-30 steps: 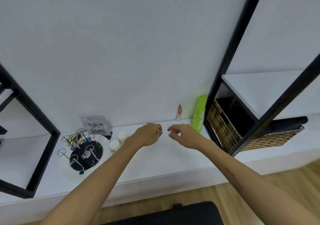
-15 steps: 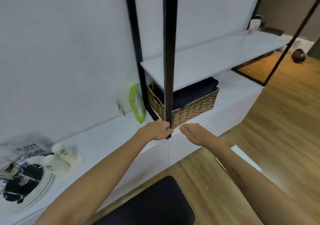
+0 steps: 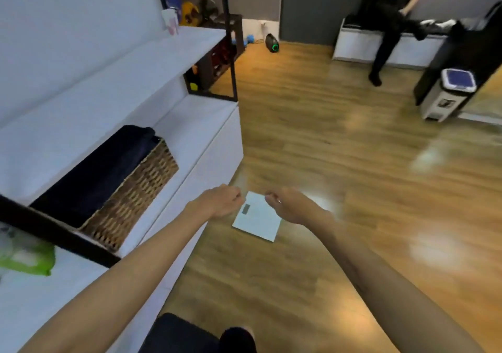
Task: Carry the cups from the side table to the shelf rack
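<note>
Both arms out front over wood floor (image 3: 326,140). L hand (image 3: 221,202): fingers curled in loosely, nothing in it. R hand (image 3: 289,206): fingers also curled in loosely, nothing held. Hands near each other, not touching.

1 cup (image 3: 170,21), white w/ pink marks, upright at far end of white shelf (image 3: 114,62), well away from both hands; frame blurred, detail unclear.

White bathroom scale (image 3: 256,221) flat on floor below and between hands. Wicker basket (image 3: 135,192) w/ dark cloth (image 3: 100,168) sits under shelf, left. Green pack (image 3: 27,257) near left edge. Another person (image 3: 391,24) stands far right; bin (image 3: 445,91) nearby.
</note>
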